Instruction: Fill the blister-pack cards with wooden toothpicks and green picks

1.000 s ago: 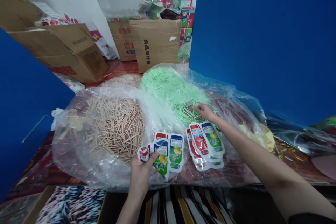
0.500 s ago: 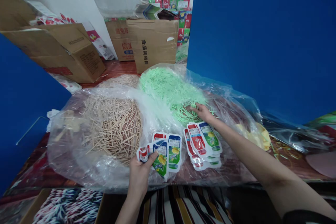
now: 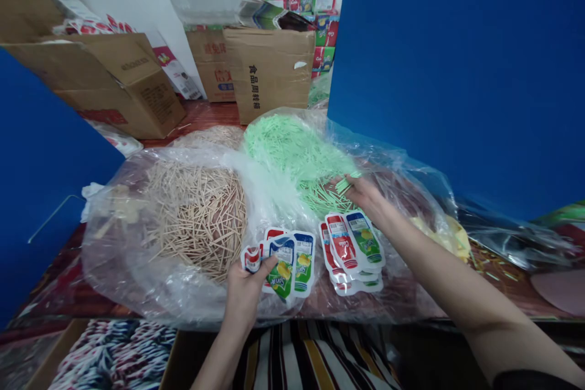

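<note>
My left hand [image 3: 247, 287] is closed on a bottle-shaped packet [image 3: 280, 272], its thumb across the front and its red cola half curled over. Partly behind it lies a similar green-and-blue packet [image 3: 304, 262]. My right hand [image 3: 367, 193] is closed around a small bunch of thin green sticks [image 3: 348, 183], palm side upward, at the right edge of the green stick pile [image 3: 286, 143]. Just below that hand rests a stack of red and green bottle-shaped packets [image 3: 351, 247]. To the left of centre spreads a heap of tan sticks [image 3: 201, 219] on clear plastic.
Clear plastic bags [image 3: 123, 268] cover much of the table. Cardboard boxes [image 3: 269, 73] stand at the back, with stacked red and green cartons behind. Blue panels [image 3: 457, 73] flank both sides. Below the left edge sits an open box of striped packets [image 3: 123, 353].
My right hand has lifted slightly from the green pile and turned, with a bunch of green sticks now showing in its fingers. My left hand keeps its hold on the packet.
</note>
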Demonstrator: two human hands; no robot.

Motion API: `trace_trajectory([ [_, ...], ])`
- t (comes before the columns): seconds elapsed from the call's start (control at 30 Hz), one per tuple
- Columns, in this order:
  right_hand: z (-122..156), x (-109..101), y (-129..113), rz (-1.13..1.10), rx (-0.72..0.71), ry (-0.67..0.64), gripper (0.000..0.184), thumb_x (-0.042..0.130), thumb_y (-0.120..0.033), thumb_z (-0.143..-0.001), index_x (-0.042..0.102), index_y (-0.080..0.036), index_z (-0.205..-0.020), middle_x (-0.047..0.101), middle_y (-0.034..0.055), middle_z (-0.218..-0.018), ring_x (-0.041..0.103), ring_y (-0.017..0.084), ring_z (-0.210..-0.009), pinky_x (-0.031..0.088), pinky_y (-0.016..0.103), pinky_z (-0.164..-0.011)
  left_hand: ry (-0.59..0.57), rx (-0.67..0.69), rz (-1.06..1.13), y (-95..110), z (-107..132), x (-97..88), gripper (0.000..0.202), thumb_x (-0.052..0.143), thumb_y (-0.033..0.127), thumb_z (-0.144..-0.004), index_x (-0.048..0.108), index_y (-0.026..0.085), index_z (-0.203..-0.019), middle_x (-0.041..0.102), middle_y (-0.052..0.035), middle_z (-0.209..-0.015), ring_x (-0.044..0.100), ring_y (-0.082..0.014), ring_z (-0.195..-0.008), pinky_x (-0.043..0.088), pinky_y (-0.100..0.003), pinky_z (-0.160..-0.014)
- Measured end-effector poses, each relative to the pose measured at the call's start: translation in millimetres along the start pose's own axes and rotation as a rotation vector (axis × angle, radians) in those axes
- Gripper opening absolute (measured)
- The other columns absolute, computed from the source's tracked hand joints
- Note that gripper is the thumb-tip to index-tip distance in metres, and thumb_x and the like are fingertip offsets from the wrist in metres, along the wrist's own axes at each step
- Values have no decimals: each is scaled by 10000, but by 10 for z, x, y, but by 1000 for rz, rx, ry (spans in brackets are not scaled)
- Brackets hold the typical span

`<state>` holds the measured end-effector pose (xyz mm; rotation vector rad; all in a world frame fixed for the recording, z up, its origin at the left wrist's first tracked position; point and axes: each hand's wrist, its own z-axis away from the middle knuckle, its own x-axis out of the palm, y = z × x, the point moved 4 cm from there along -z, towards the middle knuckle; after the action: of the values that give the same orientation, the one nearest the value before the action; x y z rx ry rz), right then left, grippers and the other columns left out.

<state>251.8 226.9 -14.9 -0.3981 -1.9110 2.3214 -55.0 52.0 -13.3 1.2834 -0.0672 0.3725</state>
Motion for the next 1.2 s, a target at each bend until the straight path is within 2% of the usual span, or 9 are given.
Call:
trace_trajectory([
  [0.1, 51, 76, 38, -11, -26, 4, 103, 410, -289, -890, 458, -201, -869, 660, 87, -817, 674, 209, -761, 556, 369, -672, -6, -3, 12, -8, 2, 9, 323, 815, 264, -581, 717, 125, -856, 752, -67, -833, 699, -224, -766, 560, -330, -746],
  [0.23, 85, 93, 86, 58, -90, 21, 279, 506, -433, -836, 519, -181, -955, 686, 90, -852, 651, 220, -755, 528, 354, -671, -17, 0, 24, 1, 9, 8, 321, 808, 252, -599, 717, 115, -875, 751, -80, -867, 695, -233, -806, 554, -334, -769],
  [0.4, 36, -22, 109, 205, -145, 75, 349, 587, -481, -760, 597, -143, -846, 678, 81, -730, 601, 247, -809, 472, 321, -718, -15, 20, 19, 46, 18, -11, 310, 807, 229, -602, 721, 114, -876, 752, -79, -872, 695, -227, -814, 551, -321, -781],
  [0.67, 2, -178, 103, 251, -202, 128, 292, 603, -449, -734, 606, -160, -694, 579, 10, -553, 549, 193, -656, 407, 267, -597, -21, 38, -4, 23, 6, -25, 302, 806, 252, -603, 721, 123, -862, 751, -63, -860, 692, -213, -792, 554, -318, -763],
  [0.83, 20, -240, 62, 129, -215, 133, 246, 671, -385, -669, 575, -167, -606, 570, -11, -544, 552, 164, -644, 420, 250, -615, -31, 32, 5, 31, 23, -3, 326, 814, 255, -587, 724, 119, -870, 751, -70, -865, 693, -226, -807, 555, -323, -763],
  [0.97, 56, -197, 43, -92, -164, 119, 201, 588, -377, -772, 551, -186, -723, 629, 9, -614, 616, 173, -643, 487, 284, -616, -21, 39, -10, 46, 23, 4, 314, 814, 253, -584, 726, 114, -851, 751, -78, -861, 693, -232, -803, 553, -334, -771],
  [1.07, 120, -67, 8, -264, -101, 61, 145, 550, -327, -826, 495, -209, -763, 632, 12, -620, 650, 191, -629, 541, 347, -625, -44, 21, -9, 38, 15, 35, 328, 803, 252, -604, 724, 118, -893, 752, -81, -874, 693, -231, -799, 552, -343, -773],
  [1.2, 364, 228, -122, -432, -46, -51, 128, 564, -268, -838, 482, -215, -755, 617, 0, -646, 677, 192, -718, 562, 385, -744, -70, 24, -46, 21, 14, 100, 269, 790, 263, -623, 728, 119, -841, 752, -69, -818, 688, -209, -754, 550, -306, -731],
])
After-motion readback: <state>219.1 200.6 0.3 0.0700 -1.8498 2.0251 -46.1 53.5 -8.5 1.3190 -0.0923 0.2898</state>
